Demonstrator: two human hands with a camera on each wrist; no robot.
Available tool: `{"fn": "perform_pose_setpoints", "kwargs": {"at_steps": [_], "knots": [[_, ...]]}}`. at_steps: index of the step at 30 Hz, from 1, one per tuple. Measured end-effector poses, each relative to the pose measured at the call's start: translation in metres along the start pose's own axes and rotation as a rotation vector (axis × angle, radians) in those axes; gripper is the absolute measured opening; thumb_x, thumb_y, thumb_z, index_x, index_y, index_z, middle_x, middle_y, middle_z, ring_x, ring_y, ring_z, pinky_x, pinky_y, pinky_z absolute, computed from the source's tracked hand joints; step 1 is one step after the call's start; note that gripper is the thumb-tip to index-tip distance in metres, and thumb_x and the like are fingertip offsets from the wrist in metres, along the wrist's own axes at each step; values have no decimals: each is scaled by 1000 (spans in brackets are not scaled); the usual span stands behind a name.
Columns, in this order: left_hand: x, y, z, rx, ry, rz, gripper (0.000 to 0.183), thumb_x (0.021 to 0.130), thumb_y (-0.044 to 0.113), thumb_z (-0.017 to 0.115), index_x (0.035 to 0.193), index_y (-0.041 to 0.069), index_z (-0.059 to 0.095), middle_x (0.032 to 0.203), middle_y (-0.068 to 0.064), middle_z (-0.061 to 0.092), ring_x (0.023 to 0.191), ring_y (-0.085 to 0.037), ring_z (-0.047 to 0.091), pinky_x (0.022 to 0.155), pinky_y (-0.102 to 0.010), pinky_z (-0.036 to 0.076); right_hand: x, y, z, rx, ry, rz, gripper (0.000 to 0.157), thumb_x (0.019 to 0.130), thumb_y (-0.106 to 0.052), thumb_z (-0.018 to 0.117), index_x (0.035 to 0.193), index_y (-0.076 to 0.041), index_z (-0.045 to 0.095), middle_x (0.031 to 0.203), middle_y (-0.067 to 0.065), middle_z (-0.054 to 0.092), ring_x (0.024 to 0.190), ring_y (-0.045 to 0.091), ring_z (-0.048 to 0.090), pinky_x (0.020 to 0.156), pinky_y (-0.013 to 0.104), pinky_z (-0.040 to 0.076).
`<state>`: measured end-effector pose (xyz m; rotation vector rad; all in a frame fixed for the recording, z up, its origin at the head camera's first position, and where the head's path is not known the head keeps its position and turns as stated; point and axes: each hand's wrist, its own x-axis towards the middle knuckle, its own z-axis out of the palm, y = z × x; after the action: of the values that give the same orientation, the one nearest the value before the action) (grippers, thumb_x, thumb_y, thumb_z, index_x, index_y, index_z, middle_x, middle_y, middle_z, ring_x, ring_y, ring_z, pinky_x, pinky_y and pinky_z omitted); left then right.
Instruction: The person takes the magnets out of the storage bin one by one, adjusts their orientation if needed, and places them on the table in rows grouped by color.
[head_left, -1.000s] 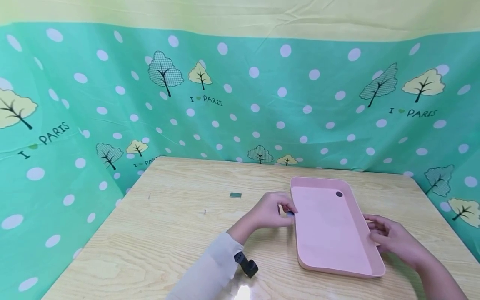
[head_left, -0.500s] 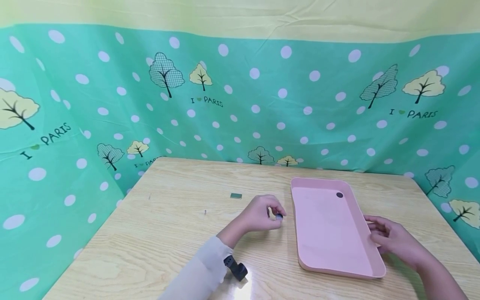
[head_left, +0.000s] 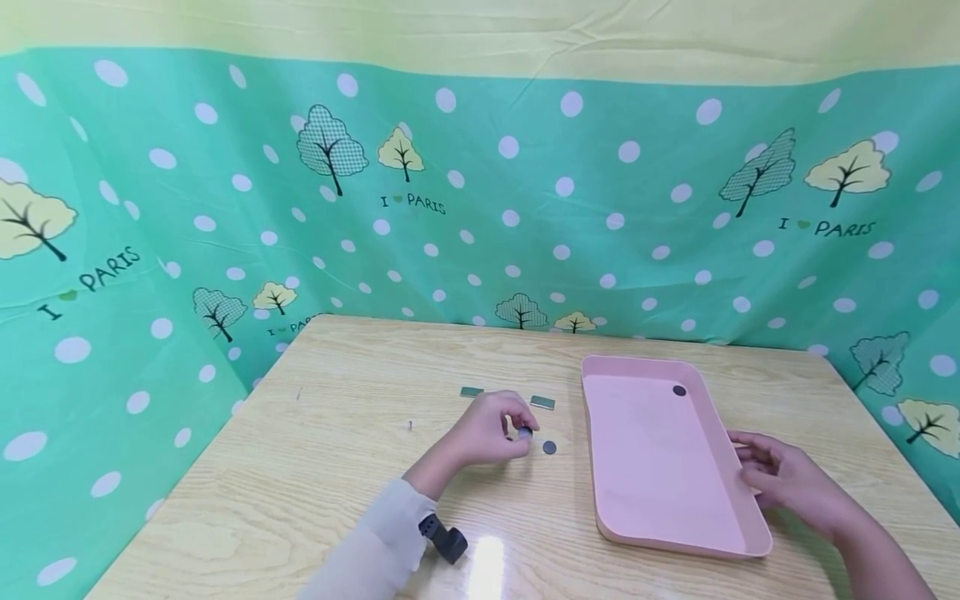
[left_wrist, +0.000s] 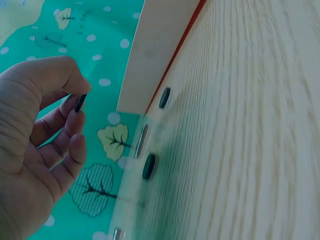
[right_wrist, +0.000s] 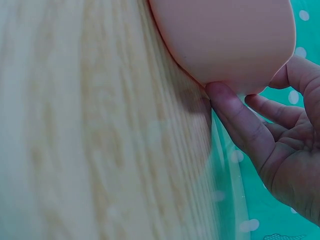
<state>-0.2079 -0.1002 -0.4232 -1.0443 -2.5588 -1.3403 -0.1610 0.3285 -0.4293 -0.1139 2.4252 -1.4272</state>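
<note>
My left hand (head_left: pixel 491 429) is over the table, left of the pink tray (head_left: pixel 663 540), pinching a small dark disc (left_wrist: pixel 81 102) between thumb and fingertip. On the tabletop just right of that hand lies another dark disc (head_left: pixel 550 447). The left wrist view shows a further dark disc (left_wrist: pixel 149 166) on the table, hidden behind the hand in the head view. At the tray's right side, my right hand (head_left: pixel 787 479) holds the wall, with fingers (right_wrist: pixel 235 107) at the lower edge and another digit at the rim. A dark round spot (head_left: pixel 678 390) shows inside the tray's far right corner.
Two flat green rectangular pieces, one (head_left: pixel 542 402) near the tray and another (head_left: pixel 472 392) farther left, lie on the wooden table (head_left: pixel 300 483). A tiny grey piece (head_left: pixel 409 426) lies left of the left hand. A dotted green curtain (head_left: pixel 465 208) hangs behind.
My left hand has moved left, away from the tray's left wall, still pinching the disc. A disc and a green rectangle it covered now show. The right hand and tray stay put.
</note>
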Motion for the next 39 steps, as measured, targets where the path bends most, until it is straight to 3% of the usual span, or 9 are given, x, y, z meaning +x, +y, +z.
{"fn": "perform_pose_setpoints", "kwargs": {"at_steps": [8,22,30,39], "knots": [[-13,-8,-13,1,-15,-87,13,76,0,71,87,5,74,86,9,64,80,-10,58,64,-25,53,0,2,-1,-18,9,5,61,96,-5,54,145,16,23,126,33,50,94,10,60,69,38,58],[-33,-25,-31,-16,23,-193,16,76,-3,71,90,4,75,87,6,66,82,-14,60,70,-32,55,-1,2,-1,-19,5,15,61,97,-7,53,144,17,23,126,32,50,93,6,58,70,38,58],[-43,-35,-42,63,-2,-251,14,78,-1,73,89,7,75,86,4,67,80,-14,61,69,-27,54,-1,1,-1,-20,3,6,60,99,-9,53,144,17,23,127,32,49,93,6,59,70,37,58],[-48,-44,-48,111,-38,-270,10,80,0,74,87,8,75,84,1,69,76,-11,63,67,-23,54,0,2,0,-15,5,-9,60,99,-8,54,144,17,24,127,32,49,92,4,58,69,38,58]]}}
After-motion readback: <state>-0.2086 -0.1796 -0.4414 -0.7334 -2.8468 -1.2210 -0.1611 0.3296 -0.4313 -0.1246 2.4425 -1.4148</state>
